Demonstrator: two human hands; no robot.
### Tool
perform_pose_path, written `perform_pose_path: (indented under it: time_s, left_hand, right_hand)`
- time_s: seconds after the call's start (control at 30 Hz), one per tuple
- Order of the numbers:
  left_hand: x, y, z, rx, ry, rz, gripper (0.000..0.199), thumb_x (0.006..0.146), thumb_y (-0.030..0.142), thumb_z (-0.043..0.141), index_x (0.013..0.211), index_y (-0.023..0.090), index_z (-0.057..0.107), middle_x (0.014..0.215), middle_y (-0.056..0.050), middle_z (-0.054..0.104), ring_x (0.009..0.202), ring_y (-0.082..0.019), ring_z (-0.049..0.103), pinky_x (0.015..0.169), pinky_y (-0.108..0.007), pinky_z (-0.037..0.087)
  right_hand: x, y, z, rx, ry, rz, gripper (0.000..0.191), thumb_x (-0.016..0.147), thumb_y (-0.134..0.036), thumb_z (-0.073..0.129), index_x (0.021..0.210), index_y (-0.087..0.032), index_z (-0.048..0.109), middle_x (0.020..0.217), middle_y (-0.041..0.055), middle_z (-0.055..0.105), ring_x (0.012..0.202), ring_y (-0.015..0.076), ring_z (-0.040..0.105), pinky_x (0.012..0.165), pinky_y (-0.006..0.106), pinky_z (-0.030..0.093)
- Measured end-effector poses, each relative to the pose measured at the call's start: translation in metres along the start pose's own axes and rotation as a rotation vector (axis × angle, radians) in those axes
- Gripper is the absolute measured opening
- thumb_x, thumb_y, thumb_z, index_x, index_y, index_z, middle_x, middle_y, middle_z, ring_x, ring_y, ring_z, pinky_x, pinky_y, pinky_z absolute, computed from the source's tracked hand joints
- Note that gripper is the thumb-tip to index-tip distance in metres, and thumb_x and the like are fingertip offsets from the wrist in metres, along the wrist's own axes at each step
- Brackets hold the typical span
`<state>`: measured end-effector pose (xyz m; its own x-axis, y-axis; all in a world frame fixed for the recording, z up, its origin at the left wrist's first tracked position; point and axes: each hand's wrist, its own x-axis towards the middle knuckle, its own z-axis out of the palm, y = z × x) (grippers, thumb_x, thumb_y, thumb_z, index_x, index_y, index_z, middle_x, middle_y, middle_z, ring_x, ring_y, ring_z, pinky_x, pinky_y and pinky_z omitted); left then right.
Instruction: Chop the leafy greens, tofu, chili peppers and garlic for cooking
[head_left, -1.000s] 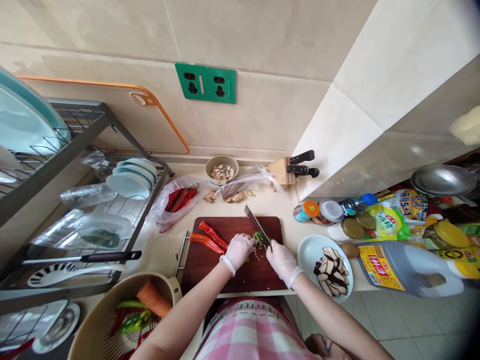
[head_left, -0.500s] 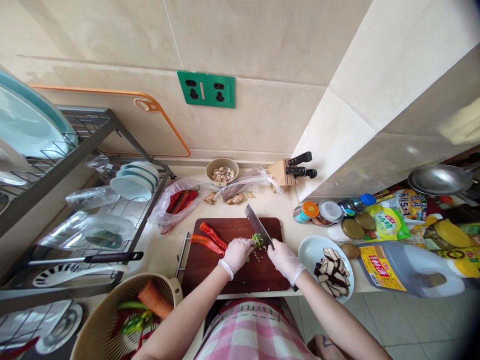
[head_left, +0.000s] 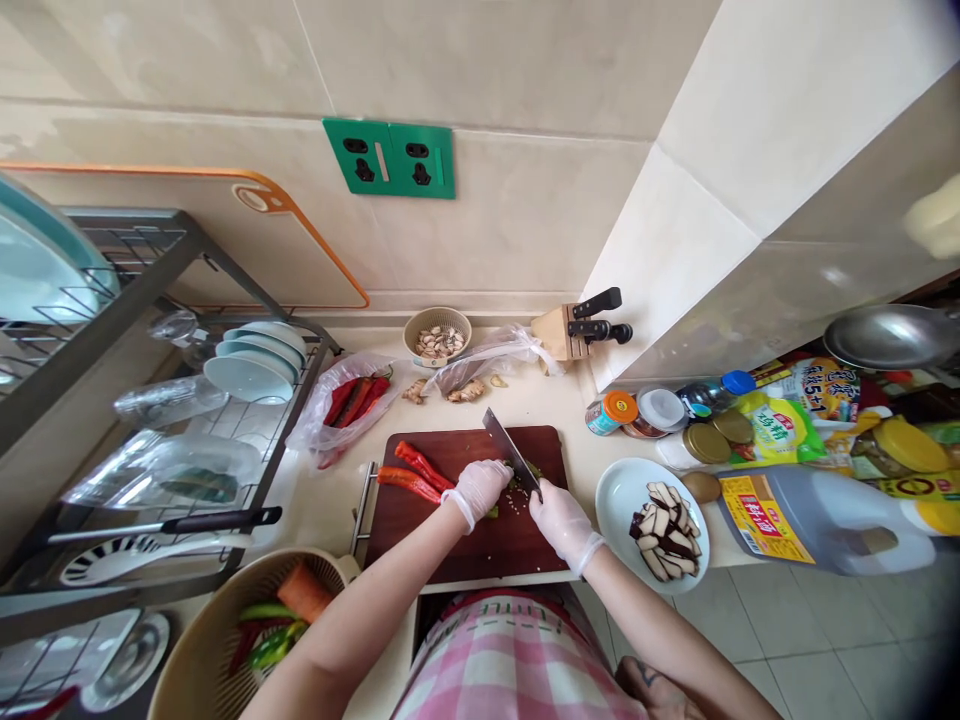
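Note:
My gloved right hand grips the handle of a kitchen knife. Its blade slants up and left across the dark wooden cutting board. My gloved left hand is closed, fingers curled down beside the blade onto a green pepper, mostly hidden by the hand. Bits of green pepper show behind the blade, and pale seeds lie scattered below it. Red peppers lie on the board's left side, left of my left hand.
A plate of eggplant strips stands right of the board. Behind are a basket of garlic, ginger and a knife block. A colander with a carrot, a dish rack and a large bottle flank the counter.
My left hand has turned and now covers most of the green pepper. The knife stays beside it, nearly unmoved. The whole view has shifted slightly.

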<state>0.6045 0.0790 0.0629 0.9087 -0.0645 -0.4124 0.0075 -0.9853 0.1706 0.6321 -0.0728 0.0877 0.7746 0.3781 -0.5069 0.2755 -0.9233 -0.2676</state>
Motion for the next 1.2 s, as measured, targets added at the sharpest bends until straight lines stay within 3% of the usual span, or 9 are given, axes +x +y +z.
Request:
perform_pose_path:
  time_s: [0.2, 0.47, 1.03, 1.2]
  left_hand:
    - [-0.003, 0.004, 0.000, 0.036, -0.018, 0.003, 0.025, 0.088, 0.019, 0.038, 0.094, 0.014, 0.061, 0.088, -0.013, 0.062, 0.083, -0.025, 0.064, 0.069, -0.035, 0.051]
    - [0.002, 0.004, -0.006, 0.007, -0.053, 0.035, 0.030, 0.090, 0.021, 0.035, 0.111, 0.021, 0.056, 0.094, -0.011, 0.063, 0.087, -0.024, 0.063, 0.069, -0.034, 0.051]
    - [0.002, -0.011, -0.003, -0.073, -0.036, 0.026, 0.026, 0.090, 0.027, 0.038, 0.099, 0.019, 0.060, 0.092, -0.010, 0.063, 0.086, -0.023, 0.062, 0.069, -0.032, 0.050]
    - [0.003, -0.012, -0.003, -0.085, -0.031, 0.014, 0.023, 0.089, 0.026, 0.039, 0.097, 0.020, 0.060, 0.095, -0.010, 0.062, 0.088, -0.023, 0.062, 0.070, -0.031, 0.050]
  right_hand:
    - [-0.003, 0.008, -0.016, 0.019, -0.020, -0.052, 0.023, 0.090, -0.027, 0.038, 0.087, -0.019, 0.060, 0.080, 0.0064, 0.070, 0.069, 0.0145, 0.064, 0.057, 0.024, 0.033]
    - [-0.003, 0.000, -0.006, 0.009, -0.020, -0.026, 0.023, 0.088, -0.024, 0.037, 0.093, -0.018, 0.059, 0.085, 0.0101, 0.071, 0.076, 0.0182, 0.066, 0.060, 0.025, 0.035]
    - [-0.006, -0.001, -0.017, 0.079, -0.091, 0.017, 0.024, 0.090, -0.027, 0.039, 0.088, -0.017, 0.060, 0.079, 0.0071, 0.069, 0.069, 0.0141, 0.064, 0.058, 0.022, 0.035]
    - [-0.011, -0.008, -0.006, 0.106, -0.098, 0.054, 0.026, 0.091, -0.026, 0.036, 0.094, -0.016, 0.060, 0.076, 0.0060, 0.068, 0.063, 0.0122, 0.062, 0.056, 0.021, 0.036]
